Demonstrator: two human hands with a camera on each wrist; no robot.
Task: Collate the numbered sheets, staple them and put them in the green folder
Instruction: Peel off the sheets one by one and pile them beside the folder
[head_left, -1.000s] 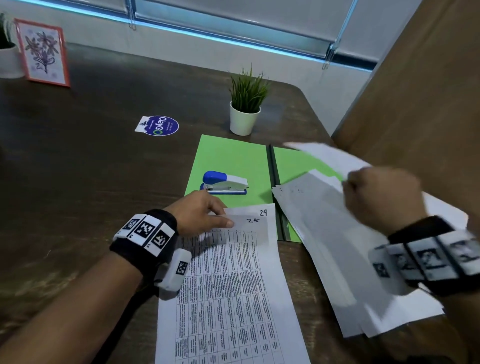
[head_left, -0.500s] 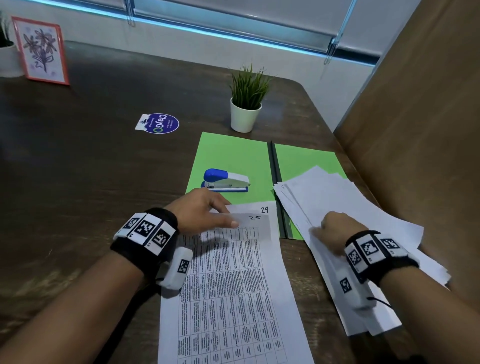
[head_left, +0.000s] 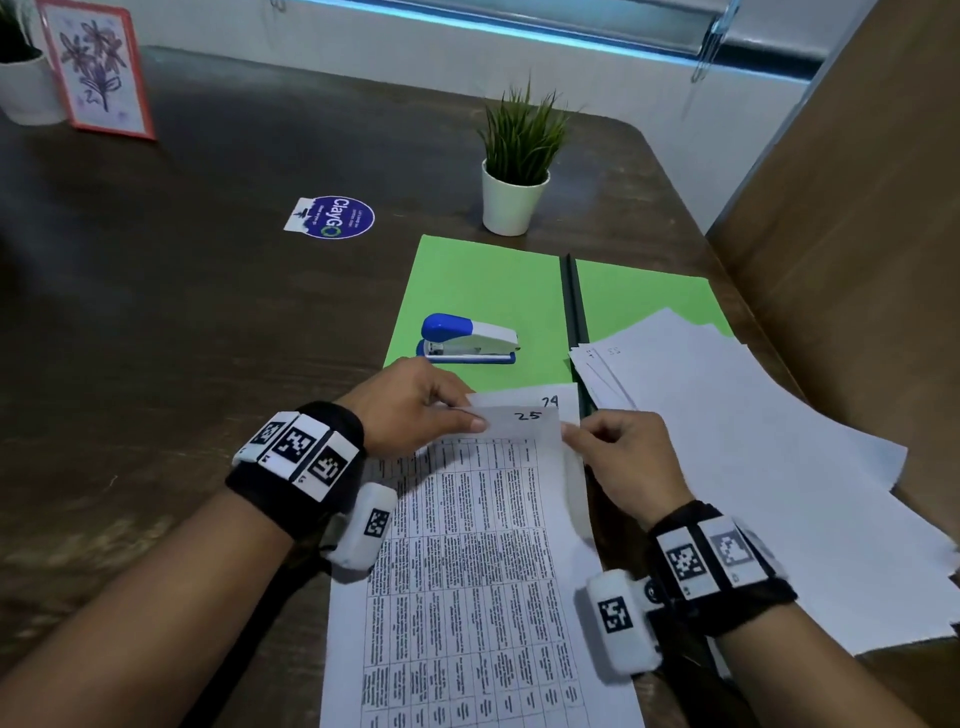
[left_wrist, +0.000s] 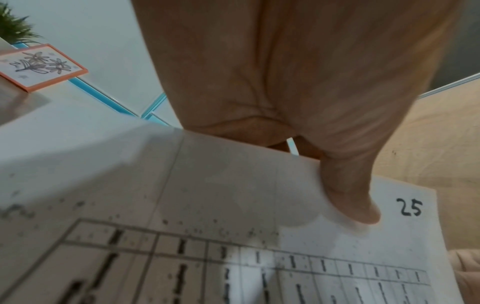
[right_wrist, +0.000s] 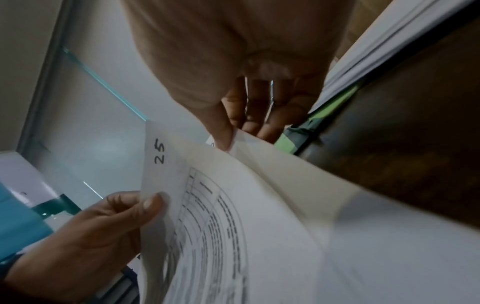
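A printed sheet numbered 25 (head_left: 467, 545) lies on top of a sheet numbered 24 (head_left: 550, 401) at the table's near middle. My left hand (head_left: 415, 410) pinches the top left of sheet 25 (left_wrist: 285, 236), thumb on its face. At the sheet's top right edge my right hand (head_left: 618, 457) pinches sheet 25 (right_wrist: 233, 205) between thumb and fingers, lifting that edge. The open green folder (head_left: 483, 291) lies behind, with a blue and white stapler (head_left: 467, 340) on its left half. A loose pile of face-down sheets (head_left: 753, 467) covers the folder's right half.
A small potted plant (head_left: 514, 171) stands behind the folder. A round purple sticker (head_left: 335, 217) lies on the dark wooden table (head_left: 156, 338). A framed flower picture (head_left: 96, 67) and another pot (head_left: 21, 78) stand at the far left. A brown panel wall (head_left: 857, 208) closes the right side.
My right hand has left the loose pile at the right and come over to the top right edge of sheet 25, which it now pinches. The left hand has stayed on the sheet.
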